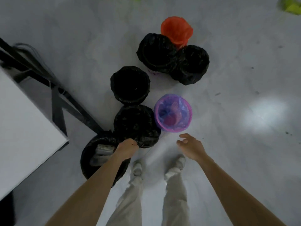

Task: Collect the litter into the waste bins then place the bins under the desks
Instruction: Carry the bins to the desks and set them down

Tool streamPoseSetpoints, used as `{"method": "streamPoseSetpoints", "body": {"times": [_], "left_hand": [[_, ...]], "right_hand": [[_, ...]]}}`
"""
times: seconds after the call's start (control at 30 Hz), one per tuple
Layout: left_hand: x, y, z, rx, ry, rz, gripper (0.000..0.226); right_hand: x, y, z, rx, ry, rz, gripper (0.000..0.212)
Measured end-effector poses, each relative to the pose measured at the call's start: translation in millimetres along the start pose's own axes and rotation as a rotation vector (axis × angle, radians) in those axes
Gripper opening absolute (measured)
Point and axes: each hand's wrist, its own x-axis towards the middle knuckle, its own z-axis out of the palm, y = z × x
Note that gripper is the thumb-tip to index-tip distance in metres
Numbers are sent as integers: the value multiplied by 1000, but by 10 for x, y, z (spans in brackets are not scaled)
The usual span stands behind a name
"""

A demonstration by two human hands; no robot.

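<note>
Gleaming grey floor (244, 79), white desk (24, 119)

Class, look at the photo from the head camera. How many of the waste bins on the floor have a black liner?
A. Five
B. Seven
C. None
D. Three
A: five black-lined bins show, two at the back, one in the middle, and two nearest the left hand at and; the other two are the orange-lined bin and the purple-lined bin.

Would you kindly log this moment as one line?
left hand: gripping black-lined bin rim | right hand: open, empty, near purple-lined bin | green litter: on floor
</note>
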Motion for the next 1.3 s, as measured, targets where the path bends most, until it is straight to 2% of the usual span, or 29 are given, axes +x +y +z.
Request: {"method": "streamPoseSetpoints", "body": {"times": [0.17, 0.23, 0.3, 0.37, 0.47, 0.57, 0.67, 0.77, 0.87, 0.97, 1.07, 1.17, 1.3], "left_hand": [[955, 122, 395, -228, -2, -222, 28], [1449, 153, 620, -421, 17, -365, 28], [1871, 131, 834, -651, 19, -518, 28], [2177, 73, 966, -827, 45, -629, 51], [2837, -131, 1324, -1046, 84, -724, 69], [3299, -274, 1563, -1241, 151, -799, 66], [3522, -320, 1661, -1394, 309, -815, 49], [3547, -245, 1644, -1503, 378, -797, 33], [3235, 84, 1446, -1600, 407, -722, 28], [2966, 413, 1256, -1598, 346, -711, 22], [2408, 741, 1068, -1587, 258, -671, 28], [1661, 1070, 768, -1586, 244, -578, 26], [522, 1398, 226, -1579, 332, -449, 22]], "right_hand": [[1279, 150, 48, 80, -82, 86, 47], [1992, 317, 205, 98, -122, 134, 52], [2571, 463, 386, 197, -174, 228, 44], [2883, 506, 500, 373, -187, 362, 36], [3495, 695, 743, 564, -222, 535, 41], [3905, 799, 990, 799, -218, 652, 39], [4141, 893, 1116, 1015, -55, 628, 36], [4144, 806, 918, 1120, 95, 533, 38], [3799, 574, 360, 1118, 168, 409, 37], [3554, 472, -49, 1096, 246, 397, 48], [3032, 295, -564, 1082, 295, 342, 54], [2370, -9, -1121, 1080, 267, 195, 55], [1444, -466, -1715, 1089, 235, 10, 52]]}}
